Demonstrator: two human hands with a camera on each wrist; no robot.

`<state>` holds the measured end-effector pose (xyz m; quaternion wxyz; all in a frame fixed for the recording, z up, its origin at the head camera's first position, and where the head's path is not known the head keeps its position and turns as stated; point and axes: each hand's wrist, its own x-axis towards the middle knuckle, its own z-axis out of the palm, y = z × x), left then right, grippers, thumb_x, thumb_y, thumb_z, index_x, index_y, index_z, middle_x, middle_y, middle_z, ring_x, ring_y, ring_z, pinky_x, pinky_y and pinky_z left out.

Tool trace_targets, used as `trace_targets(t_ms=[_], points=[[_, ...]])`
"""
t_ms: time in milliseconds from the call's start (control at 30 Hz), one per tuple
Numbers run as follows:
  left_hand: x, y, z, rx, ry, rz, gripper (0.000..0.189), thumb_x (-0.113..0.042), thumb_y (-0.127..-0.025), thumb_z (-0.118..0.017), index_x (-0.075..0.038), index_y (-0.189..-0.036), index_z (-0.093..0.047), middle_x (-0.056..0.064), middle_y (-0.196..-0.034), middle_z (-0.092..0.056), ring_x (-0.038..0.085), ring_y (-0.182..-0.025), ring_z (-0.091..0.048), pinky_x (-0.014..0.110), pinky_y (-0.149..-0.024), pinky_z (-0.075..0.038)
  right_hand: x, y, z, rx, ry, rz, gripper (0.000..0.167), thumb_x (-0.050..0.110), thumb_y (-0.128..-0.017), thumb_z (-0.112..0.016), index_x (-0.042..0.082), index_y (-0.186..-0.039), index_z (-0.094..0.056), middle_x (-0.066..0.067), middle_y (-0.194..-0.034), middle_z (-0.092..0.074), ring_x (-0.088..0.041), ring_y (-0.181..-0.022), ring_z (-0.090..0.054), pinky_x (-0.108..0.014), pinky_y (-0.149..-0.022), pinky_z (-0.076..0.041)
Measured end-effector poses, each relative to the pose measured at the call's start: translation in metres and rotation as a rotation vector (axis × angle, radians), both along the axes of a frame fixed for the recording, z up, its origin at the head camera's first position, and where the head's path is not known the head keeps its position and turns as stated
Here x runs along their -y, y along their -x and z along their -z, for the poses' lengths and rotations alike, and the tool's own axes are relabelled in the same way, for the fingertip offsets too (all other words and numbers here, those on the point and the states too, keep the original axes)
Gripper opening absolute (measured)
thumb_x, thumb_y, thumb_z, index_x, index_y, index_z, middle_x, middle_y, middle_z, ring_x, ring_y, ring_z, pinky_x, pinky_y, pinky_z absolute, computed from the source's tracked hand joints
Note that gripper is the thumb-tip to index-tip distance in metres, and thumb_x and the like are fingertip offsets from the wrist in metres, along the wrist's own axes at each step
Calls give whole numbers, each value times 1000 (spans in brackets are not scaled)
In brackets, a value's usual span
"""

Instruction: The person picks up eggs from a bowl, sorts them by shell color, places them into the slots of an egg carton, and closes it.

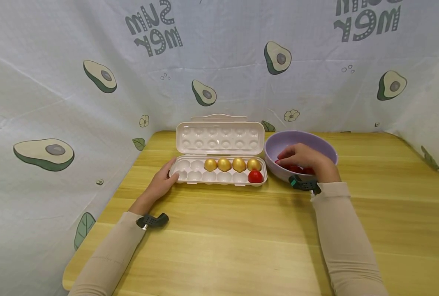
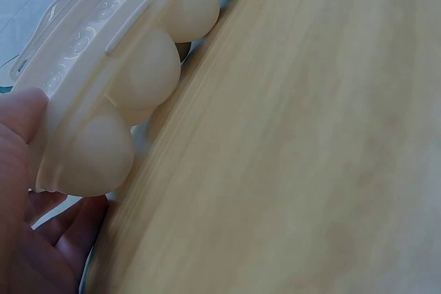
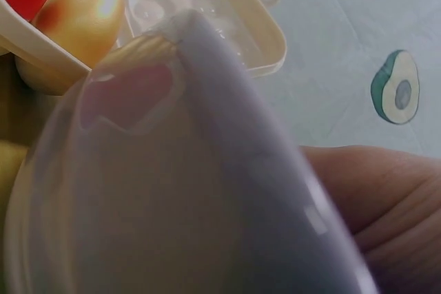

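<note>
A cream egg box [image 1: 219, 177] lies with its lid raised on the table. Four cups of its back row hold golden eggs [image 1: 239, 165], and a red egg [image 1: 255, 176] sits in the front row's right-end cup. My left hand [image 1: 162, 179] grips the box's left end, thumb on the rim and fingers around the outside, as the left wrist view shows. Inside the purple bowl [image 1: 321, 144], my right hand [image 1: 301, 157] pinches a red egg [image 1: 277, 161] that is mostly hidden by the fingers. More red eggs [image 1: 295, 169] lie under that hand.
The raised lid [image 1: 219, 138] stands behind the egg box, near a hanging cloth [image 1: 234, 61] printed with avocados. The bowl's near-left side is close against the box's right end. Wooden table surface [image 1: 219, 238] stretches in front of both.
</note>
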<state>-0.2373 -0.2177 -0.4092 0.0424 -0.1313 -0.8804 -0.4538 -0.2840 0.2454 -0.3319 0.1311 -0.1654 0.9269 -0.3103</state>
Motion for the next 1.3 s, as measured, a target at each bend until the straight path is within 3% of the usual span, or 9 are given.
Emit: trace_targets(t_ms=[467,833,1000,1300], points=[[-1,-1,-1,11,6,-3,62,-12,-99,-50,0,-152,-21,22,-155,-24,35,-142,-24,48,-115,-22,0,1,4,74,7,-58,42,19,-89,-66,1,-127,-62,-12,-119,-63,-24,-99,-50,-29,-78,-44],[1,-1,-1,-25,1,7,62,-11,-97,-51,1,-152,-23,23,-154,-27,36,-141,-27,48,-114,-24,1,2,3,73,-3,-90,42,15,-88,-66,1,-127,-61,-13,-121,-62,-24,-103,-50,-30,-84,-42],[0,-1,-2,-13,9,3,62,-12,-98,-51,0,-152,-23,22,-154,-27,35,-141,-27,47,-114,-24,1,1,3,44,-20,-107,40,11,-88,-64,1,-126,-62,-12,-120,-64,-24,-104,-51,-32,-87,-41],[1,-1,-1,-9,7,4,62,-12,-98,-51,-1,-152,-23,22,-154,-27,35,-141,-27,48,-114,-24,4,1,2,75,-2,-93,38,10,-88,-63,1,-125,-62,-12,-118,-63,-25,-103,-50,-30,-85,-42]])
